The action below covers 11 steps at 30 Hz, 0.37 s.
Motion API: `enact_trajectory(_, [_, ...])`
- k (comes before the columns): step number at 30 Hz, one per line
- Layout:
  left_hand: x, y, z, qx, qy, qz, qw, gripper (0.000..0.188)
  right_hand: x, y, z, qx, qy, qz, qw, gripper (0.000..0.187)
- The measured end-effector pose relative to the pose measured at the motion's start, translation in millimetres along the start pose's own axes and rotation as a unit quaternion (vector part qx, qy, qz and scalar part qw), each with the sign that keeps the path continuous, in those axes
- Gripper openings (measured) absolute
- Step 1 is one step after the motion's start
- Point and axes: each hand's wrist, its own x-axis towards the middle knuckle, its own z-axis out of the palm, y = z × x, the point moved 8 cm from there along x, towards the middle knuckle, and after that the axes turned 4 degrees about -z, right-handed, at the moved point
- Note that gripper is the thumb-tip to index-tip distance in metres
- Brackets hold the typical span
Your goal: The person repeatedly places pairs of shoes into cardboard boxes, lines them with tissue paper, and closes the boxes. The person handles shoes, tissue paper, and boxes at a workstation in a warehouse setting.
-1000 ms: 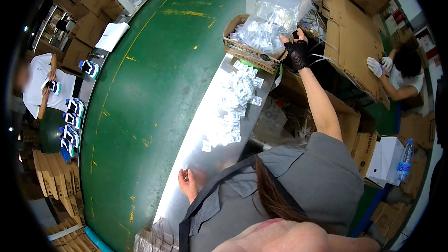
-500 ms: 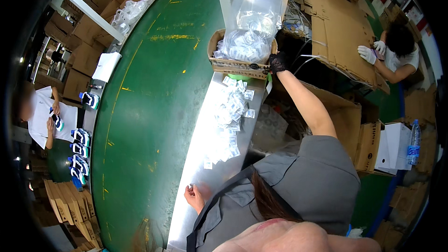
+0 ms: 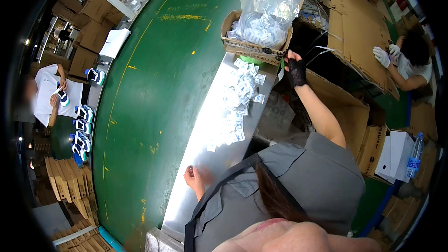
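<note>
My right hand [image 3: 295,67], in a black lace fingerless glove, is at the right front corner of an open cardboard box [image 3: 252,49]. Its fingers are bent close against the corner, and what they hold, if anything, is hidden. Inside the box, a clear plastic bag [image 3: 273,0] holds many small white packets. More white packets [image 3: 239,95] with blue print lie in a loose pile on the metal ledge [image 3: 198,151] in front of it. Lower on that ledge my left hand [image 3: 195,179] has its fingers curled in a pinch, around something too small to make out.
A green conveyor belt [image 3: 154,79] runs along the ledge's left side. Across it a person in white [image 3: 51,93] handles a shoe beside a row of sneakers [image 3: 83,126]. At right, a white-gloved person [image 3: 415,65] works by a large cardboard sheet [image 3: 357,28]. A bottle [image 3: 414,156] stands nearer.
My right hand has drawn back slightly from the box corner, and its bare fingertips now show. My left hand stays pinched over the ledge. The whole view has shifted a little.
</note>
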Motion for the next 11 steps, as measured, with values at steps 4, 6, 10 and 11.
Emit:
enact_trajectory(4, [2,-7,-5,-0.021,-0.010,0.002,1.000,0.034,-65,59,-35,-0.037,-0.070,-0.089,0.993,0.024])
enact_trajectory(6, [12,-26,-2,-0.074,-0.050,-0.049,0.995,0.036,-112,109,-56,-0.083,-0.079,-0.097,0.989,0.018])
enact_trajectory(10, [14,-9,-3,-0.224,-0.129,-0.116,0.959,0.043,-229,208,-120,-0.334,-0.141,0.062,0.930,0.019])
enact_trajectory(11, [12,2,-13,-0.243,-0.118,-0.098,0.958,0.047,-256,248,-143,-0.442,-0.160,0.173,0.865,0.022])
